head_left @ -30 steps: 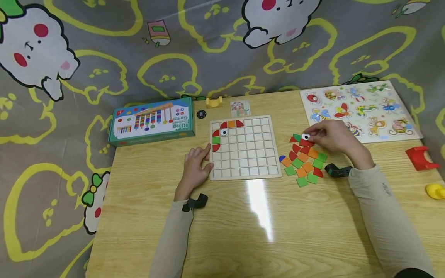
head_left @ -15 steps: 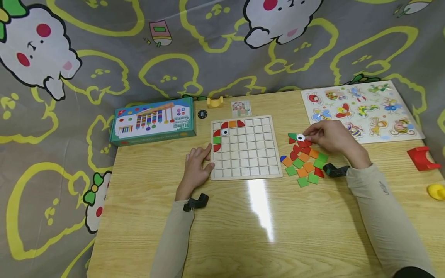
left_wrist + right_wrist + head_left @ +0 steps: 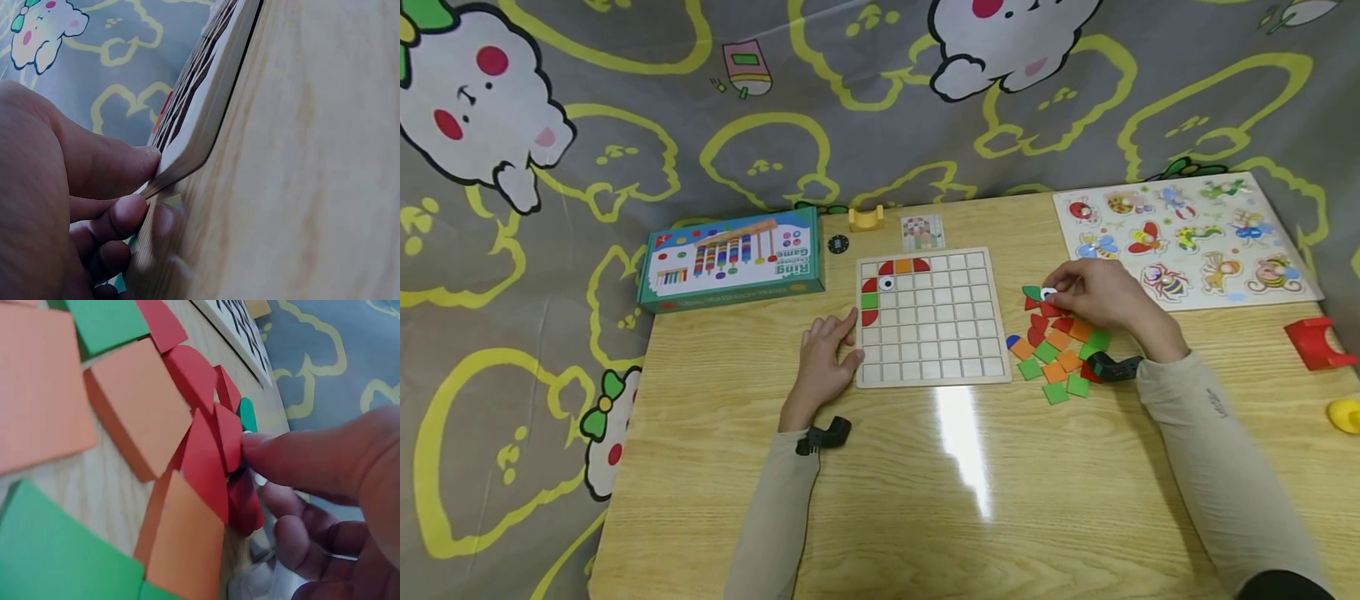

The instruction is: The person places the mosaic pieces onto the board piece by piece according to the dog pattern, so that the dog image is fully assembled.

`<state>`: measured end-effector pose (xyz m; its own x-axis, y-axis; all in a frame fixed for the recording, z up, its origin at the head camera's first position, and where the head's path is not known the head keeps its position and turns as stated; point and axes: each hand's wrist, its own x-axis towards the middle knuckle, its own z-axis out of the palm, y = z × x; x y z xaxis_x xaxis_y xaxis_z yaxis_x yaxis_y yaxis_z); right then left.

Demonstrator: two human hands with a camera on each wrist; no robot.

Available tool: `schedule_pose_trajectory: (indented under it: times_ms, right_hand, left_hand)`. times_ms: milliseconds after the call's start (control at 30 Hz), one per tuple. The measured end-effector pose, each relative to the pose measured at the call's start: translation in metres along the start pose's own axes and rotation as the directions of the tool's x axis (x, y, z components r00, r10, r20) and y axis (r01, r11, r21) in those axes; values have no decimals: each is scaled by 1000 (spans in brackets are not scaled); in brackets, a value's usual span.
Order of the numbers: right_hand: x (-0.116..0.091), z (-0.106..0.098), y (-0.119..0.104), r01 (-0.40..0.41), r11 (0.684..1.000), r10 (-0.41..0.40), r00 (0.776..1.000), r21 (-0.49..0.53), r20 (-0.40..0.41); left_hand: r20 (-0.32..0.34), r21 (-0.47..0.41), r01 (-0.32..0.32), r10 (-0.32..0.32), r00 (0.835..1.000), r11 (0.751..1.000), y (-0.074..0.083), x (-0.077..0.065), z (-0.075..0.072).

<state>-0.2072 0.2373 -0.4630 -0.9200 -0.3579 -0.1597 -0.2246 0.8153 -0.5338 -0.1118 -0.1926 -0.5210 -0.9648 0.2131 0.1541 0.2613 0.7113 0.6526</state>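
Two hands work over the bench (image 3: pixel 880 500), and I take them from the left. The left hand (image 3: pixel 826 360) lies relaxed, forefinger and thumb spread, their tips touching the near side edge of the grid board (image 3: pixel 929 332); I see nothing gripped in it. The board lies directly to that hand's right, flat and roughly square, so I find no long axis to line up. Ahead and right of the left hand, set pieces (image 3: pixel 902 267) in red, orange and green fill a few cells, beside a set eye piece (image 3: pixel 887 284).

Farther right, loose pieces (image 3: pixel 1058 339) spread from just beside the right hand toward my near side: green and orange squares, curved red shapes, a touch of blue. The right hand (image 3: pixel 1097 292) is drawn in to a narrow pinch, thumb against fingers, on a loose eye piece (image 3: pixel 1047 294), white with a dark centre and partly covered by the fingertips.

The relation I judge decisive: the board sits left of the right hand, well apart from it, with the left hand nearer.
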Motion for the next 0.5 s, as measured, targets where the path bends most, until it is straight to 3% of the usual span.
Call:
schedule_pose_trajectory:
  times_ms: [267,500]
  right_hand:
    - [1,0,-5,-10,1000,9,1000,20,18]
    - [8,2,-11,32,986,-19,996,165,-84]
  left_hand:
    - [0,-20,1,-1,1000,1000,2,1,-1]
    - [3,-10,-1,1,1000,1000,0,1,0]
